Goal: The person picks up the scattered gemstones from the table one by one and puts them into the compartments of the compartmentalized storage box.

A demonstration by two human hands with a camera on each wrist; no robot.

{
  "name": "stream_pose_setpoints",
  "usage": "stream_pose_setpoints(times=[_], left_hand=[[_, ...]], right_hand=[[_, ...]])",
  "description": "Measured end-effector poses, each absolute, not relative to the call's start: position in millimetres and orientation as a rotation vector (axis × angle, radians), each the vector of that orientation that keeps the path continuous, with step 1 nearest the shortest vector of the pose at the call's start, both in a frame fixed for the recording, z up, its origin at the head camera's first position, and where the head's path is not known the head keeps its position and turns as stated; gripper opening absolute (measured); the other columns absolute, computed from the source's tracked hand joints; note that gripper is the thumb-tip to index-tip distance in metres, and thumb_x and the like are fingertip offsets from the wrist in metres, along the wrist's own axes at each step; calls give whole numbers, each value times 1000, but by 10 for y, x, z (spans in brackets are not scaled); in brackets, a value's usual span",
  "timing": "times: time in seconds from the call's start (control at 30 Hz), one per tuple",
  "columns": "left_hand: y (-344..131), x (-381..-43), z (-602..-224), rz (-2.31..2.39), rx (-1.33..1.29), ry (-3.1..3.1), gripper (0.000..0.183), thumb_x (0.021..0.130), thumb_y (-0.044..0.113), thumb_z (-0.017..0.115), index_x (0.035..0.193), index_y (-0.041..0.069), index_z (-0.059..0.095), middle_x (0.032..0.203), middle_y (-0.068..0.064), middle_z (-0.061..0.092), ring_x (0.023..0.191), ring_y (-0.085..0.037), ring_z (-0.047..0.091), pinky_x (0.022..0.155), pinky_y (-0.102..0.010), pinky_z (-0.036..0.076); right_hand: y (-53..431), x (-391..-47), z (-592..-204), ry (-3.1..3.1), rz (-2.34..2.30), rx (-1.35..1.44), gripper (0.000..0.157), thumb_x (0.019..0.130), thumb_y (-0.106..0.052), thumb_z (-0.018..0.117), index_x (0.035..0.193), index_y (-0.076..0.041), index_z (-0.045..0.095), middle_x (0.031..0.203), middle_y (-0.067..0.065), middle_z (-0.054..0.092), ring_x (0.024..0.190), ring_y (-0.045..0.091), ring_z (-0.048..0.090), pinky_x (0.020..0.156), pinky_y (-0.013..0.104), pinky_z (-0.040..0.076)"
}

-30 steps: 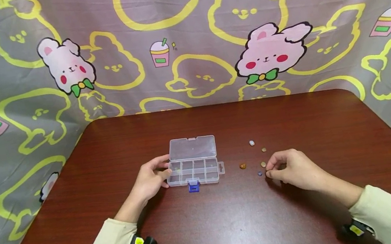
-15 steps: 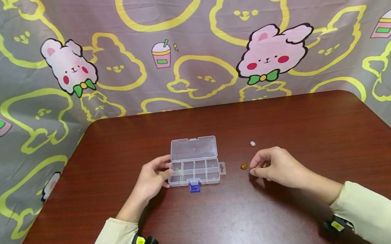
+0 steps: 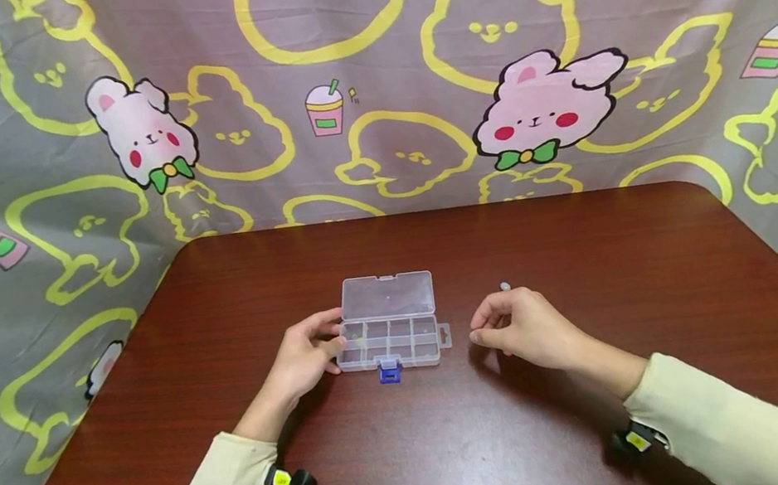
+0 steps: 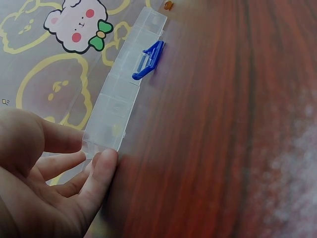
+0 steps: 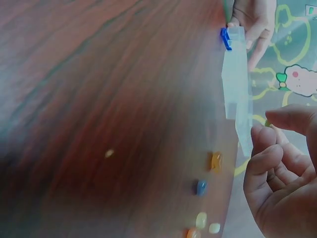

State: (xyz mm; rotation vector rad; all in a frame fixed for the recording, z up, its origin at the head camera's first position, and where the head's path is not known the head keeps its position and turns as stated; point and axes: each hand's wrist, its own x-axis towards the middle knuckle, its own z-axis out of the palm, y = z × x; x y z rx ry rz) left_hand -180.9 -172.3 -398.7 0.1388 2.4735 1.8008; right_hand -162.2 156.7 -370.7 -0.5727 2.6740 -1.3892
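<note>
The left hand (image 3: 303, 352) holds the left end of a clear plastic box (image 3: 380, 363), with the thumb at the front corner and fingers round the back. The box sits on the brown bench (image 3: 421, 456). Its lid (image 3: 388, 297) is open and tipped to the back, and its blue clip (image 3: 389, 373) sticks out in front. Inside are two rows of four little rooms. Something small and yellow-green (image 3: 355, 336) shows in the back left one, but it is too blurry to name.

The right hand (image 3: 522, 327) is over the bench, near the box's right end but not touching it. Its thumb and a finger pinch a tiny greenish stone (image 5: 268, 123).

The right wrist view shows more stones on the bench. An orange stone (image 5: 215, 161) is nearest the box, with a blue stone (image 5: 201, 187) near it. Then come a pale yellow stone (image 5: 200, 220) and a white stone (image 5: 214, 228), side by side. Another orange stone (image 5: 193, 233) is cut off at the bottom edge. A blurry tan stone (image 5: 109, 153) lies well apart from them. In the head view, a whitish stone (image 3: 504, 285) peeks out behind the right hand.
</note>
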Motion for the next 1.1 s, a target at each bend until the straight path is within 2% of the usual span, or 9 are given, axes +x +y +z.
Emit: stream_pose_setpoints(times=[0.07, 0.1, 0.2, 0.3, 0.33, 0.43, 0.73, 1.1], left_hand=[[-1719, -1809, -3990, 1800, 136, 2474, 45, 89, -11, 61, 134, -9, 57, 111, -28, 64, 63, -18, 60, 49, -26, 54], [-1718, -1809, -3991, 1800, 131, 2473, 45, 89, -11, 61, 134, -9, 57, 111, -28, 64, 63, -18, 60, 49, -26, 54], [-1715, -1809, -3986, 1796, 127, 2476, 45, 89, -11, 61, 134, -9, 57, 111, -28, 64, 63, -18, 60, 49, -26, 54], [-1717, -1806, -3981, 1793, 130, 2480, 45, 90, -11, 61, 134, -9, 57, 111, -28, 64, 65, -19, 60, 49, -26, 54], [-1718, -1803, -3979, 1792, 134, 2481, 45, 90, -11, 61, 134, -9, 57, 111, -28, 64, 65, -19, 60, 49, -27, 54], [-1722, -1797, -3978, 1789, 147, 2488, 44, 90, -11, 61, 134, -10, 56, 110, -28, 64, 65, -20, 60, 49, -27, 54], [-1718, -1790, -3967, 1785, 155, 2490, 44, 90, -11, 61, 134, -10, 56, 110, -28, 64, 65, -19, 60, 49, -28, 54], [-1718, -1788, -3960, 1780, 149, 2489, 44, 90, -10, 61, 134, -10, 56, 111, -29, 63, 66, -20, 61, 49, -28, 55]], right_hand=[[1530, -1635, -3702, 2677, -1391, -580, 7, 84, -6, 77, 83, -10, 71, 69, -2, 63, 50, 15, 55, 48, 30, 50], [1512, -1643, -3698, 2686, -1387, -591, 7, 84, -6, 77, 83, -10, 71, 69, -2, 63, 50, 15, 56, 58, 32, 55], [1456, -1662, -3689, 2695, -1381, -595, 7, 84, -8, 77, 83, -10, 71, 68, -3, 63, 50, 14, 56, 60, 36, 56], [1402, -1679, -3673, 2689, -1387, -589, 5, 83, -8, 77, 83, -10, 72, 68, -3, 63, 49, 15, 57, 59, 34, 55], [1383, -1681, -3667, 2680, -1391, -578, 5, 83, -8, 77, 83, -10, 72, 69, -2, 64, 50, 15, 57, 49, 31, 51], [1334, -1694, -3653, 2668, -1405, -586, 5, 84, -8, 76, 83, -10, 72, 69, -2, 64, 50, 15, 56, 47, 27, 49], [1207, -1741, -3655, 2585, -1485, -618, 4, 84, -5, 75, 86, -5, 72, 71, 1, 65, 52, 15, 56, 48, 27, 50], [1057, -1795, -3627, 2587, -1484, -620, 4, 85, -6, 75, 84, -8, 71, 71, 0, 65, 53, 14, 58, 49, 28, 51]])
